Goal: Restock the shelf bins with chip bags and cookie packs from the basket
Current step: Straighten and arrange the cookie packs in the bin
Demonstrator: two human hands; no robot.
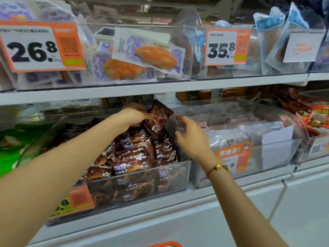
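While the left hand point(132, 114) pinches one brown cookie pack point(157, 117) by its edge, the pack hangs tilted over the clear bin point(124, 184) in the middle of the frame. That bin is full of more brown packs point(135, 154). The right hand point(191, 138) is just beside the held pack, fingers spread and holding nothing. A red string bracelet point(218, 168) is on that wrist. An orange basket rim point(165, 244) peeks in at the bottom edge.

Only the orange basket rim point(166, 244) is seen at the bottom edge; the small print on the price tags point(41, 46) is blurred beyond reading.
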